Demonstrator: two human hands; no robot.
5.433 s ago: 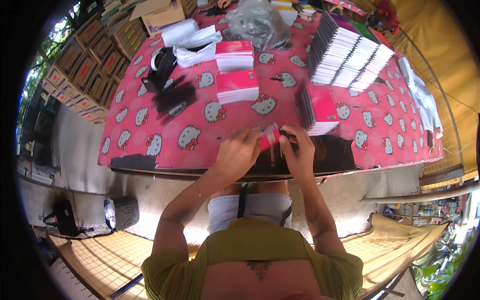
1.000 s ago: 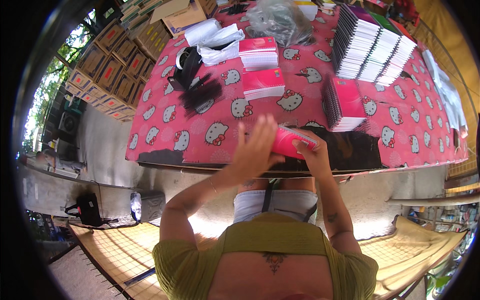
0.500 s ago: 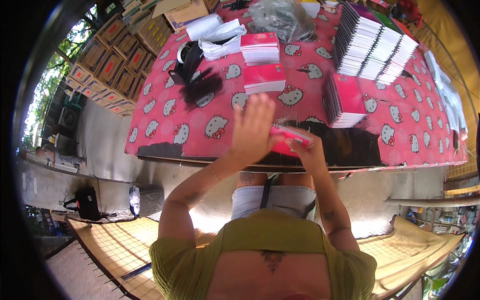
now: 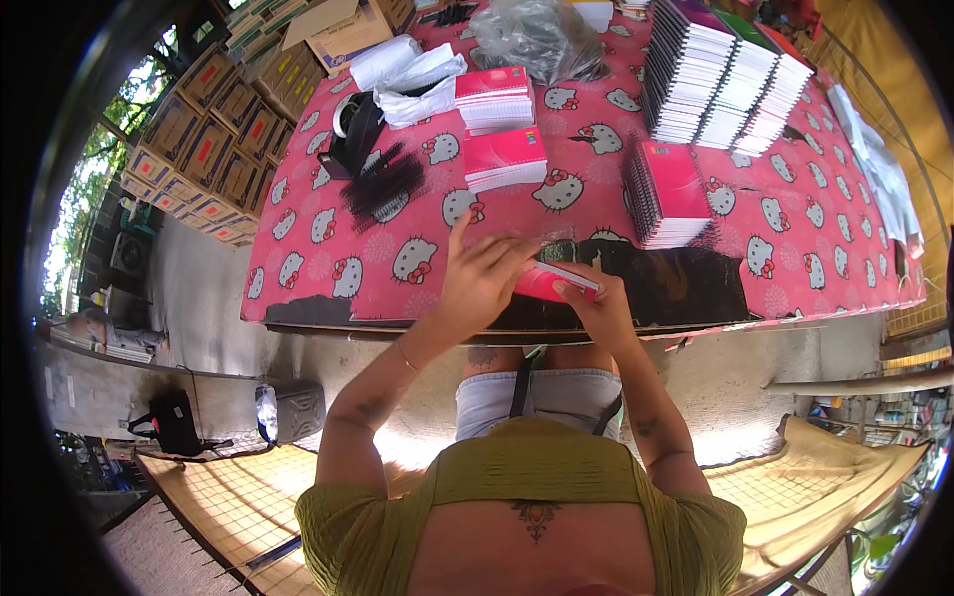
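A small pink-covered notebook (image 4: 558,282) is held above the table's near edge, tilted with its page edges showing. My right hand (image 4: 600,306) grips its right end, thumb on the cover. My left hand (image 4: 485,280) is at the left end, its fingers bent together against the notebook while the little finger sticks up. What the left fingertips pinch there is partly hidden. Beyond my hands lie a pink notebook stack (image 4: 505,159) and another pink stack (image 4: 492,97) behind it. A spiral-bound pink stack (image 4: 672,194) stands to the right.
Tall spiral notebook stacks (image 4: 723,84) stand far right. A bundle of black coils (image 4: 385,186) lies left, beside a black tape dispenser (image 4: 352,137). Behind are white plastic bags (image 4: 422,87) and a clear bag (image 4: 537,40). Cardboard boxes (image 4: 204,129) are piled left of the pink table (image 4: 328,273).
My left hand has gone from flat, stretched fingers over the notebook to bent fingers at its left end. The right hand keeps its grip. The view has shifted slightly.
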